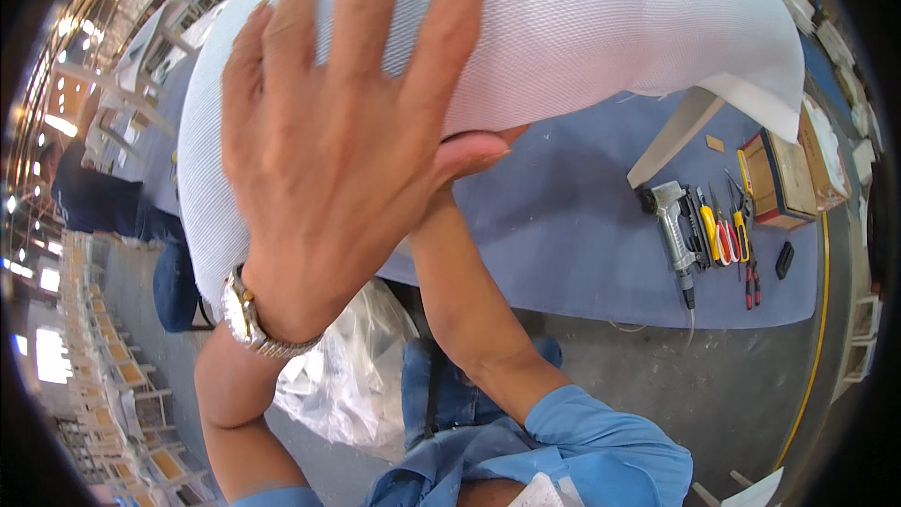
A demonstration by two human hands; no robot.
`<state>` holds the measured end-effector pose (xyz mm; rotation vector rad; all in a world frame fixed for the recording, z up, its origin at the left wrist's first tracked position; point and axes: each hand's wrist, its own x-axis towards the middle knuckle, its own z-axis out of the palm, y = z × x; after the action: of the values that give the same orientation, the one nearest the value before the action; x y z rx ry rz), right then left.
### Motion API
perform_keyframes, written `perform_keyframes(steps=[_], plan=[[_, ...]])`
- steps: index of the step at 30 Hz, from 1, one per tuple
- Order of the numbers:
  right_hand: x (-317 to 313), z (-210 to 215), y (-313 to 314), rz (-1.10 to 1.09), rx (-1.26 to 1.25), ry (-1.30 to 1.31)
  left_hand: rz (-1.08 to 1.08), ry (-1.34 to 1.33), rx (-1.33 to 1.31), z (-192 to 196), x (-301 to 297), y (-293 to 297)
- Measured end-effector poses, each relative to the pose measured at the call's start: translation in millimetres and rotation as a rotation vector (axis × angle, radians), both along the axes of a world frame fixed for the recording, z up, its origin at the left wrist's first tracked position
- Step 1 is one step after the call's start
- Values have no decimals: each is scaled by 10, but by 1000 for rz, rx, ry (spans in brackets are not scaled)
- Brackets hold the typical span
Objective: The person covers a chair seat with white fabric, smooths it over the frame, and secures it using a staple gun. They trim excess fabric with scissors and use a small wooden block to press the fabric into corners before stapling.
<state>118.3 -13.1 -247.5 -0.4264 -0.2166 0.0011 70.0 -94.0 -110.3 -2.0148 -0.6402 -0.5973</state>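
Observation:
A padded chair part covered in white textured fabric (582, 19) fills the top of the view, and a pale chair leg (678, 134) juts out below it. My left hand (328, 122), with a metal watch (246, 314) at its wrist, lies on the fabric, palm against it and fingers spread. My right forearm (469, 272) rises behind the left hand to the lower edge of the padding. The left hand and the fabric hide most of my right hand (515, 132); only a bit of a finger shows by the left thumb, so its grip is not visible.
On the blue-grey table (554, 244) lie a staple gun (673, 230), yellow-handled tools (709, 225), red-handled pliers (752, 286) and a black block (785, 260). Cardboard boxes (784, 178) stand at right. Clear plastic sheeting (347, 376) is below; another person (103, 188) works at left.

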Motion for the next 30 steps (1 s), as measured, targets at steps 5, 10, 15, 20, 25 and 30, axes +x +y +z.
perform_keyframes(steps=[5, 10, 15, 20, 25, 30], plan=[[125, -76, 313, 24, 239, -71, -1, -1, 81, -100, 35, 23], [334, -82, 340, 100, 304, -317, -49, -28, 208, -203, -73, 99], [804, -248, -258, 467, 175, -421, -100, -59, 249, -312, 26, 139], [1459, -1473, -1612, 425, -259, -33, 31, -62, 302, -307, 84, 94], [2328, -2571, -2648, 276, 14, 621, -43, -38, 248, -305, 0, 84], [2661, -2516, -2630, 212, 52, 576, -55, -15, 185, -256, 14, -27]])
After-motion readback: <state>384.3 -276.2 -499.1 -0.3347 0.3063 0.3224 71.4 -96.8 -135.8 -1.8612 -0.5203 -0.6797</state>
